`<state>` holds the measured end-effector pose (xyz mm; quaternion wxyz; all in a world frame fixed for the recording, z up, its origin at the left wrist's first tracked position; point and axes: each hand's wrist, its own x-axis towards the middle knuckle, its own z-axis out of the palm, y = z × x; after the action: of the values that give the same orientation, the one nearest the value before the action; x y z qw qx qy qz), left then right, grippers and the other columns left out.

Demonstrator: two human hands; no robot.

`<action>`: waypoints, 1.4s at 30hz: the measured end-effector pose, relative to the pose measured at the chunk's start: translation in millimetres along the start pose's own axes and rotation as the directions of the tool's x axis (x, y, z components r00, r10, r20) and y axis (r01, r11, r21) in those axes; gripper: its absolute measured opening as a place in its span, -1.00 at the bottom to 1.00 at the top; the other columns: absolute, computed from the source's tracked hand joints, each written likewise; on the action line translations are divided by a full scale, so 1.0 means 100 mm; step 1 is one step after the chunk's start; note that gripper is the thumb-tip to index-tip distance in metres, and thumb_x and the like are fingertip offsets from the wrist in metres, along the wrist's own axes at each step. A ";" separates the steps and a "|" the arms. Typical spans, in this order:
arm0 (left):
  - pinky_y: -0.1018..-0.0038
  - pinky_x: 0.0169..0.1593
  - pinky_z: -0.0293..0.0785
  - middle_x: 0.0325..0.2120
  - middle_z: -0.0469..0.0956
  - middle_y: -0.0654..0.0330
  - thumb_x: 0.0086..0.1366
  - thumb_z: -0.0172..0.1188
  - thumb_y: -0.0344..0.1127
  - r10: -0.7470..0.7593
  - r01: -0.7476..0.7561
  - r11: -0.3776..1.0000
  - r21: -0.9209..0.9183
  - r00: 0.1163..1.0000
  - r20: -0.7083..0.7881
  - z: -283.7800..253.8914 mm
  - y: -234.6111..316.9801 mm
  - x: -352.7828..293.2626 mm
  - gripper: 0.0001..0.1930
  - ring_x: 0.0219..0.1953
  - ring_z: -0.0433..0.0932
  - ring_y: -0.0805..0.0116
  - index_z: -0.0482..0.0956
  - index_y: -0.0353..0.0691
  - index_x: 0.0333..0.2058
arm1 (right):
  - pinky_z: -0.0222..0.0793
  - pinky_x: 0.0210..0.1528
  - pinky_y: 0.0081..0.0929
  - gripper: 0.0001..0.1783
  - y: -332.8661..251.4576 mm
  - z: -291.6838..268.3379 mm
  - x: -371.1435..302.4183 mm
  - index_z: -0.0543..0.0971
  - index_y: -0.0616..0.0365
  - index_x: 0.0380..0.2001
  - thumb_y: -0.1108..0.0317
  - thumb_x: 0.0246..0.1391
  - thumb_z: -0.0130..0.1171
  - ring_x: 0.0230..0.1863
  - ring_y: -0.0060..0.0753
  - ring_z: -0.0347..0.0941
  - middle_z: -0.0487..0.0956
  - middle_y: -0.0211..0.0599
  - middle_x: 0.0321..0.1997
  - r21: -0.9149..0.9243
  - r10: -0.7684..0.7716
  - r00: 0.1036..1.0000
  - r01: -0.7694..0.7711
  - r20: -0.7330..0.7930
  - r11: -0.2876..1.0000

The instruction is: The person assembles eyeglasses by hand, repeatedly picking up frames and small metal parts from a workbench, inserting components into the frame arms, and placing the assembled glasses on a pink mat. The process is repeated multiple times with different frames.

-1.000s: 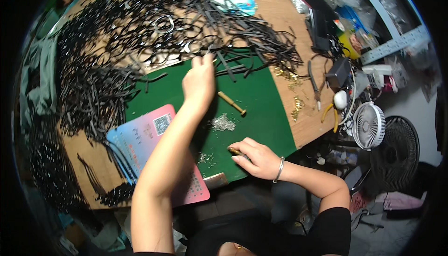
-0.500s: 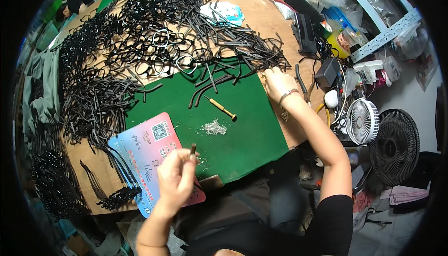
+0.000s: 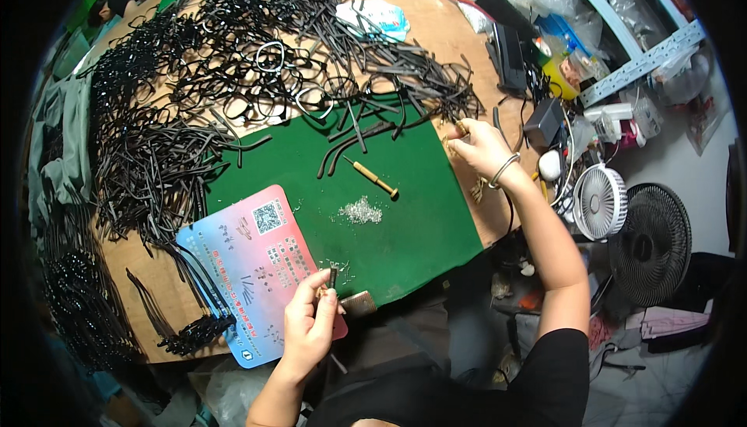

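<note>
My left hand [image 3: 310,326] is closed at the front edge of the table, over the lower right corner of the pink-and-blue printed mat. A short dark stick-like piece [image 3: 333,278] stands up from between its thumb and fingers; its lower part is hidden. At the right edge of the green mat [image 3: 420,232], my right hand [image 3: 486,153] pinches a small brass-coloured piece [image 3: 461,127], too small to name. Between the hands a brass-handled screwdriver [image 3: 375,179] lies on the green mat, beside a heap of tiny silvery screw-like parts [image 3: 361,211].
Black glasses frames [image 3: 210,61] and loose dark temples [image 3: 156,170] pile over the table's back and left. The printed mat [image 3: 257,271] overlaps the green one. Small gold-coloured parts [image 3: 478,190] lie by my right wrist. A white fan [image 3: 602,201] and black fan [image 3: 650,244] stand right.
My left hand has moved slightly right and toward me, still gripping the dark piece. My right hand has drawn a little right and nearer, and a brass-coloured piece now shows at its fingertips.
</note>
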<state>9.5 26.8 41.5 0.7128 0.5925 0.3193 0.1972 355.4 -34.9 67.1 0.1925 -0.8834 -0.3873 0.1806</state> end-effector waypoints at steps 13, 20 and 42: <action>0.76 -0.54 0.22 -0.50 0.51 0.30 0.35 -0.10 -0.40 -0.281 0.315 0.925 -0.214 0.943 0.177 -0.05 -0.13 -0.06 -0.66 -0.63 0.26 0.70 0.32 -0.30 0.08 | 0.41 -0.33 -0.46 -0.85 -0.45 0.50 -0.99 0.50 0.26 -0.39 0.40 -0.02 0.12 -0.40 -0.38 0.51 0.56 -0.18 -0.41 0.288 -0.129 0.943 0.038 0.307 0.957; 0.75 -0.53 0.21 -0.37 0.56 0.24 0.36 -0.07 -0.36 -0.214 0.262 0.908 -0.329 0.961 0.175 0.15 -0.04 -0.16 -0.76 -0.63 0.23 0.73 0.33 -0.31 -0.05 | 0.37 -0.33 -0.67 -0.86 -1.01 0.83 -1.14 0.55 0.27 -0.36 0.44 -0.01 0.23 -0.37 -0.66 0.44 0.54 -0.37 -0.42 0.717 -0.402 0.872 0.089 0.280 0.691; 0.75 -0.43 0.25 -0.34 0.55 0.25 0.36 -0.07 -0.35 -0.141 0.195 0.932 -0.304 0.972 0.190 0.08 -0.08 -0.12 -0.79 -0.53 0.29 0.74 0.37 -0.34 -0.11 | 0.27 -0.62 -0.73 -0.70 -0.98 0.89 -0.99 0.43 0.26 -0.26 0.27 0.06 0.19 -0.65 -0.72 0.30 0.46 -0.41 -0.51 0.677 -0.258 0.633 -0.619 0.730 0.397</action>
<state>5.7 12.1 37.5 0.8378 0.4534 0.2727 0.1348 190.6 -30.7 54.4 0.4314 -0.5144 -0.1549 0.7247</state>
